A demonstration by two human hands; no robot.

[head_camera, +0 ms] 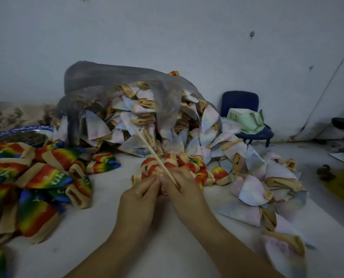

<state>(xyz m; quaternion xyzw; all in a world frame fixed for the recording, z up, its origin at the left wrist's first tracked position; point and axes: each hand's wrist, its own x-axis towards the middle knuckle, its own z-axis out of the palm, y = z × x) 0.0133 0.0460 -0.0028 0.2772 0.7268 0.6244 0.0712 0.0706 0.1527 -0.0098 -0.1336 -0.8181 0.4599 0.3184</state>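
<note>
Left hand [141, 194] and right hand [180, 187] pinch one rainbow sock [155, 167] above the tabletop [111, 227]. The right hand also grips a thin stick [151, 149].

Forearms converge below the stick [147, 144]. Right hand [184, 190] grips its lower end. Left hand [140, 198], just left of that end, pinches the fabric piece [157, 172].

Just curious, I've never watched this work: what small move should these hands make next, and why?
Probably push the wooden stick further through the bunched sock: the right hand grips the stick, the left hand pinches the sock around its lower end, and the fabric sits crumpled between the fingers.
</note>
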